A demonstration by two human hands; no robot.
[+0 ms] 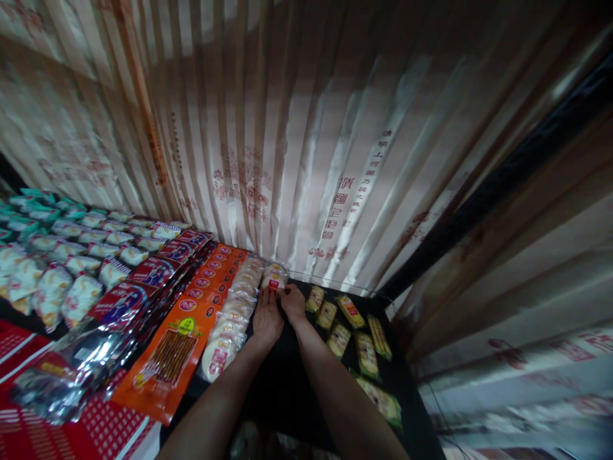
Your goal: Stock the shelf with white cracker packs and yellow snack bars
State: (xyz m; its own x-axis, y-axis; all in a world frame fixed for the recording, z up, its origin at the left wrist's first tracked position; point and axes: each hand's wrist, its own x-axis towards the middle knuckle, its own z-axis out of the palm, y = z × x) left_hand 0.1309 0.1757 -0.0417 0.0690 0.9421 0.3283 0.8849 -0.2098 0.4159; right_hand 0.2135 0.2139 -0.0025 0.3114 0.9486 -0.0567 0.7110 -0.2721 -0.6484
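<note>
At the back of the black table, both hands are at a clear-wrapped rice cracker packet (274, 276) with a red label. My left hand (267, 318) lies with its fingers straight and flat against the packet's near side. The fingers of my right hand (292, 303) are bent and pressed together at its right edge, and the fingertips are partly hidden. Left of my hands runs a row of similar round rice cracker packets (230, 326), overlapping one another from front to back.
Long orange snack bags (182, 332) and dark red silvery bags (129, 297) lie further left, before rows of small white packets (81, 300). Several yellowish-green packets (366, 354) are scattered on the black table (282, 390) at right. A pleated printed curtain (287, 160) hangs behind.
</note>
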